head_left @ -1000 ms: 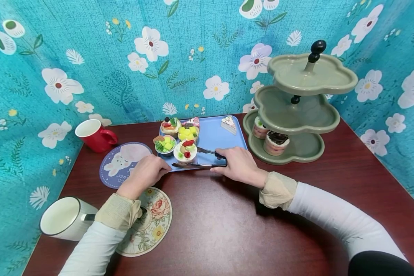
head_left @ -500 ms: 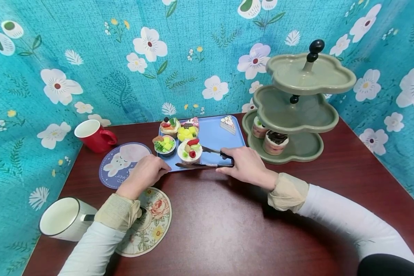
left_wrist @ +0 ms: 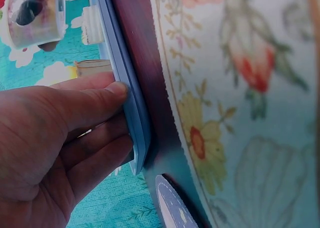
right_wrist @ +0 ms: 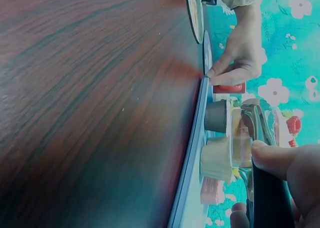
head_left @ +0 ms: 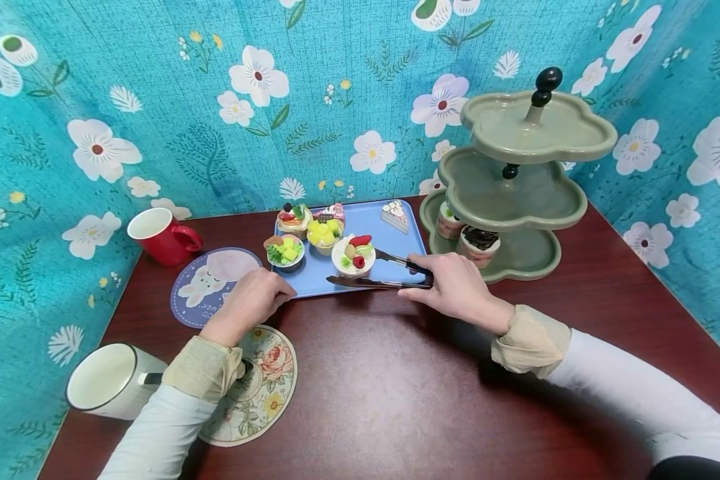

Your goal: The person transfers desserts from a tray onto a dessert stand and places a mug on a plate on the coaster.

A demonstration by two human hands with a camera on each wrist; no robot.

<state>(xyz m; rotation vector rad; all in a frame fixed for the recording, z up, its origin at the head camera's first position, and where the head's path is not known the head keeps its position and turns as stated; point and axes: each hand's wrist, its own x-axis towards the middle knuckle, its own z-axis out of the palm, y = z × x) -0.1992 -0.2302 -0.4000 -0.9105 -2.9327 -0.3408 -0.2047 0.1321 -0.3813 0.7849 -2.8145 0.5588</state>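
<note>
My right hand [head_left: 456, 283] grips the black handles of metal tongs [head_left: 378, 284]. Between the tong arms is a clear dessert cup [head_left: 353, 259] topped with white cream, strawberry and raspberry. In the right wrist view this cup [right_wrist: 241, 143] hangs above the blue tray, its base near the tops of the other cups. My left hand [head_left: 252, 303] pinches the front left corner of the blue tray [head_left: 372, 230], the thumb on the rim in the left wrist view. Several more toy desserts stand on the tray's left, among them a green-topped cup [head_left: 285, 253] and a yellow-topped cup [head_left: 325, 235].
A cake slice [head_left: 395, 217] lies at the tray's back right. A green three-tier stand [head_left: 516, 187] rises at right, with two cups on its bottom tier. Leftward are a red mug [head_left: 156, 237], a white mug [head_left: 105, 380], a bunny mat [head_left: 201, 287] and a floral mat [head_left: 264, 380].
My right hand has moved right, carrying the cream-topped dessert cup in the tongs away from the other cups. The left hand has stayed on the tray's corner.
</note>
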